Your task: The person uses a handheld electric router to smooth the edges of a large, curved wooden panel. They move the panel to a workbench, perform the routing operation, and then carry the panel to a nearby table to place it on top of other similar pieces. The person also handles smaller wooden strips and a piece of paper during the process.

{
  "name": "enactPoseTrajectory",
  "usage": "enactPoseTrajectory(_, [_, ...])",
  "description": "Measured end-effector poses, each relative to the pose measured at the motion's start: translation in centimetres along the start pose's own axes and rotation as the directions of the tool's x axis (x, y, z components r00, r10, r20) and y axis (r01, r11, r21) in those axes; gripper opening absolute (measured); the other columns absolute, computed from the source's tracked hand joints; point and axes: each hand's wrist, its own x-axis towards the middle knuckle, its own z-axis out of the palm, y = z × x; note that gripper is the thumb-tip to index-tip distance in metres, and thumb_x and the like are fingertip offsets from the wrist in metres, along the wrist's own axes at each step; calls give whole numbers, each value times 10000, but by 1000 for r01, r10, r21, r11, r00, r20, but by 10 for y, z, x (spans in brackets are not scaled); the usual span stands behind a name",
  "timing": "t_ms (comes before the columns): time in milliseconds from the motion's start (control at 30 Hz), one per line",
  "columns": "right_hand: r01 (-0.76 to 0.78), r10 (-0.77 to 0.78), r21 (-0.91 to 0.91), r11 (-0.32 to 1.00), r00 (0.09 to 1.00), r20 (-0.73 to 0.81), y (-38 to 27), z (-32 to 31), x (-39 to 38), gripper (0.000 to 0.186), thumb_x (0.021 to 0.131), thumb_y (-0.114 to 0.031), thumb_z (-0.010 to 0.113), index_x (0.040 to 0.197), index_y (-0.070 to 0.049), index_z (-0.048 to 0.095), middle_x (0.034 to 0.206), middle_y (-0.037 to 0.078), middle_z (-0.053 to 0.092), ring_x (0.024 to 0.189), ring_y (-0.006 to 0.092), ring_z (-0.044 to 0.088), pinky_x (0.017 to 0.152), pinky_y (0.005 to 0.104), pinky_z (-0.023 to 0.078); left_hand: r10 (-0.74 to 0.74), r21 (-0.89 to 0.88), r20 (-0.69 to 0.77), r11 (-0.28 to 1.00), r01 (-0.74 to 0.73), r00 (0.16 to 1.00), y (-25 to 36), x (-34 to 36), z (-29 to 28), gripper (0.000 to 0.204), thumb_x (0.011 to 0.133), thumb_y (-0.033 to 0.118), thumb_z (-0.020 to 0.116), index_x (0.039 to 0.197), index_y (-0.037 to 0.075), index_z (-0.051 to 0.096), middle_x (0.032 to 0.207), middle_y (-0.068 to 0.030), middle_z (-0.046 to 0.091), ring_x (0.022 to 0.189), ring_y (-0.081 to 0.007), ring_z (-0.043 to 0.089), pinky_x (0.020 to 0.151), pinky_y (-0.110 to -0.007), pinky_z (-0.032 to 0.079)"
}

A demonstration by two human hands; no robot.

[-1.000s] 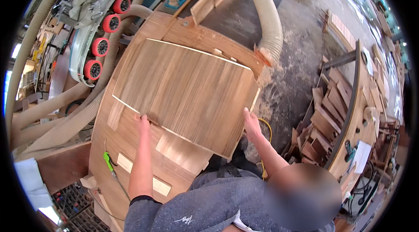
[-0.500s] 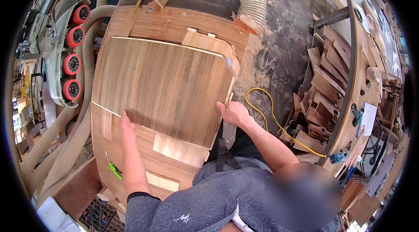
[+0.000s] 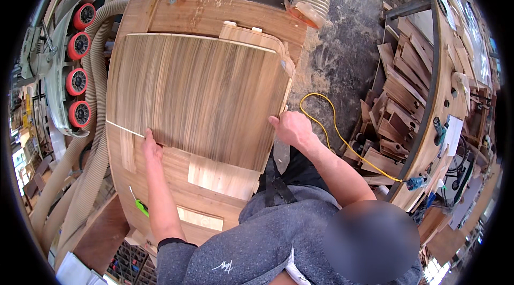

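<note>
A wide brown wood-grain panel (image 3: 198, 97) with pale edges lies over the wooden worktable (image 3: 214, 6). At its near left edge my left hand (image 3: 152, 148) is closed, thumb at the rim and the other fingers mostly hidden. My right hand (image 3: 294, 128) is closed at the right edge, its fingertips partly out of sight. Beneath the far right corner a wooden jig with rounded corner (image 3: 251, 33) sticks out. A pale wood piece (image 3: 222, 175) shows past the panel's near edge.
A green-handled tool (image 3: 142, 208) lies at the table's near left. Ribbed hoses (image 3: 96, 70) and a machine with red-rimmed wheels (image 3: 79, 81) stand left. On the right, a yellow cable (image 3: 334, 124) runs to a bench (image 3: 428, 119) beside stacked wood offcuts (image 3: 393, 103).
The whole view has shifted slightly, so the table and panel appear a little higher and farther left. Both hands stay at the same panel edges.
</note>
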Motion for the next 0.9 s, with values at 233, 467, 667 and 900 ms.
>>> enactPoseTrajectory(233, [-11, 98, 231, 973, 924, -370, 19, -20, 13, 698, 875, -424, 737, 1338, 51, 520, 984, 248, 708, 969, 402, 691, 869, 440, 534, 55, 54, 22, 997, -56, 998, 6, 22, 13, 485, 1010, 280, 659, 1296, -96, 547, 1219, -165, 641, 1048, -275, 663, 917, -429, 568])
enactPoseTrajectory(467, [45, 193, 597, 801, 925, -329, 26, -25, 46, 579, 907, -364, 724, 1329, 1, 573, 1004, 188, 729, 937, 301, 709, 838, 400, 540, 16, 106, 37, 994, -20, 999, 14, 25, 33, 502, 993, 327, 682, 1331, -11, 531, 1236, -132, 634, 1065, -276, 653, 872, -437, 569])
enactPoseTrajectory(667, [116, 182, 573, 811, 882, -435, 27, -22, 53, 438, 853, -335, 759, 1082, 29, 677, 892, 190, 705, 849, 331, 688, 788, 425, 528, 9, 155, 13, 988, -11, 1000, 20, 16, 40, 512, 1001, 366, 662, 1332, 4, 517, 1249, -124, 627, 1064, -263, 646, 836, -434, 573])
enactPoseTrajectory(900, [143, 213, 653, 743, 875, -435, 22, -28, 50, 358, 837, -289, 769, 1018, 13, 709, 860, 148, 679, 790, 274, 652, 752, 390, 516, 35, 173, 45, 984, -42, 998, 18, 11, 38, 530, 1011, 382, 642, 1356, 5, 502, 1266, -113, 622, 1081, -266, 642, 844, -429, 570])
